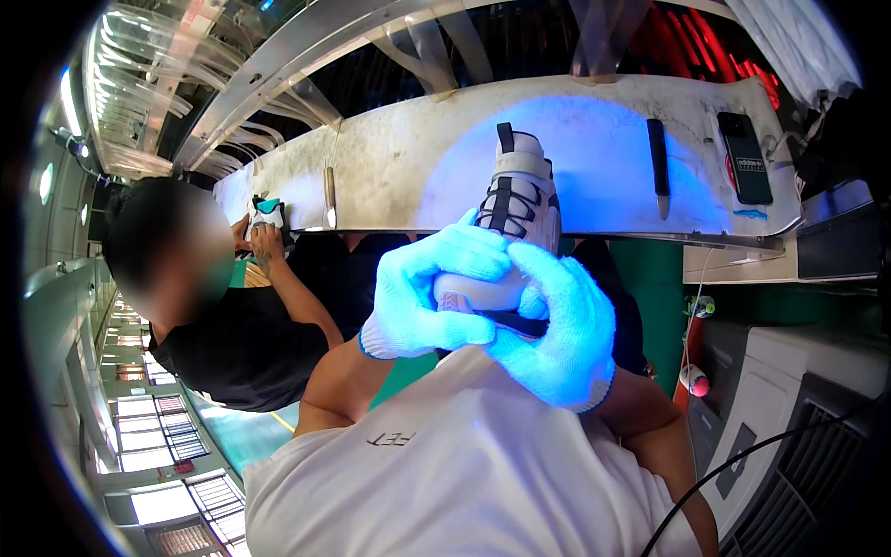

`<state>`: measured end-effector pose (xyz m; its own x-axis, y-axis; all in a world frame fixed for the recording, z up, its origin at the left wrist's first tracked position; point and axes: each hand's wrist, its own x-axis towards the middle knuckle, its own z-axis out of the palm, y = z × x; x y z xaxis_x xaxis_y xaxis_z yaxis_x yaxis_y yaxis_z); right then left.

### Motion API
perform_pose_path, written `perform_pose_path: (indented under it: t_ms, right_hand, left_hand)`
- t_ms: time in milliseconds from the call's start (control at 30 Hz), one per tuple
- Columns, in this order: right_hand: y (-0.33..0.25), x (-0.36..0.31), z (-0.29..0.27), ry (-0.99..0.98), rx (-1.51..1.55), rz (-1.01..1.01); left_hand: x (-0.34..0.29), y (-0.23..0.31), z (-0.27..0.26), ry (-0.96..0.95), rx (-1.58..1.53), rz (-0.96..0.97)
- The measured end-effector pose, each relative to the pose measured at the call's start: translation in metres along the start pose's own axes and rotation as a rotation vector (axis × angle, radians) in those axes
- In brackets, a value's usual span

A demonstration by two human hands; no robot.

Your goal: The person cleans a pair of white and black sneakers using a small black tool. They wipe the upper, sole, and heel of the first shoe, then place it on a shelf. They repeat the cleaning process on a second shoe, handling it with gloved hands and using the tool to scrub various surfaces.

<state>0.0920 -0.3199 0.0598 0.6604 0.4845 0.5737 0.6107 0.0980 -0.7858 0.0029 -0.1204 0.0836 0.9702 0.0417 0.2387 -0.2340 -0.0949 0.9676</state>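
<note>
A pale sneaker [509, 200] with dark laces and a black heel loop points its toe toward me, its heel end over the table's near edge. Both my hands wear knitted gloves that glow blue under the light. Around the toe on the left, my left hand [432, 288] is closed, fingers over the upper and thumb low by the sole. From the right, my right hand [563, 320] wraps the toe and sole edge. Part of the sole front shows dark between the hands; the rest is hidden by the gloves.
A long worn table [380, 158] runs across, lit blue around the shoe. On it lie a black-handled knife [658, 167], a dark phone [745, 158] and another thin blade tool [329, 197]. At left a co-worker [251, 343] handles another shoe [269, 212]. A grey machine [789, 381] stands at right.
</note>
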Motion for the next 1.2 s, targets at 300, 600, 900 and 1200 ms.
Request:
perform_pose_path:
  t_ms: [300, 600, 900, 1200]
  right_hand:
    - [0.02, 0.012, 0.014, 0.035, -0.014, -0.106]
    - [0.03, 0.009, 0.032, 0.069, -0.048, -0.076]
    - [0.042, 0.006, 0.044, 0.117, 0.017, -0.139]
    - [0.059, -0.036, 0.045, 0.198, 0.123, 0.034]
  left_hand:
    - [0.017, -0.007, -0.024, -0.045, -0.002, 0.052]
    - [0.016, 0.009, -0.031, -0.034, 0.081, -0.044]
    - [0.01, 0.028, -0.022, 0.112, 0.338, -0.213]
    - [0.014, 0.036, -0.017, 0.165, 0.368, -0.281]
